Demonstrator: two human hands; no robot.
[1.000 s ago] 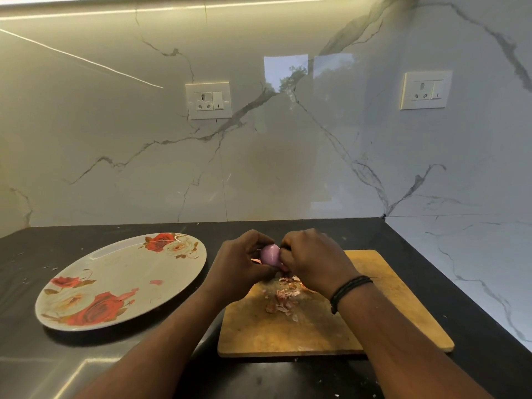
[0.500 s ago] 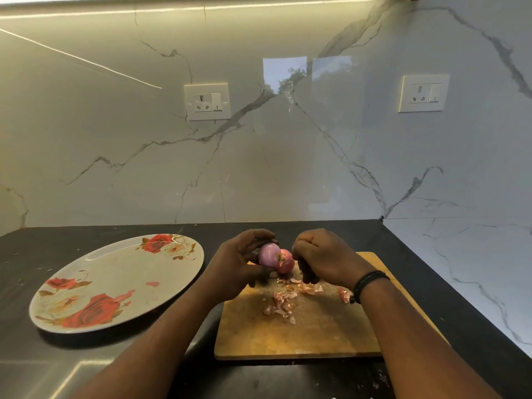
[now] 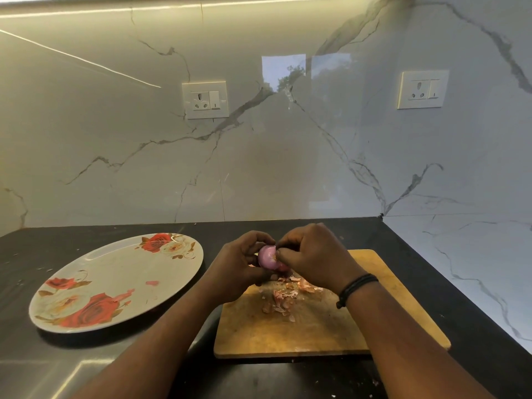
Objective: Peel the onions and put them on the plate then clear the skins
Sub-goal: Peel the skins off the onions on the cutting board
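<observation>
A home kitchen. A dark stone worktop (image 3: 288, 378) fills the lower frame, meeting glossy marble-patterned wall panels (image 3: 288, 168) that turn a corner at the right. Two switched wall sockets (image 3: 205, 99) sit mid-frame, left and right. A wooden chopping board (image 3: 316, 332) strewn with onion skins (image 3: 283, 300) lies lower centre, a rose-patterned plate (image 3: 95, 283) at lower left.

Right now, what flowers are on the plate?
Red and cream roses on the plate, seen best in the head view.
</observation>
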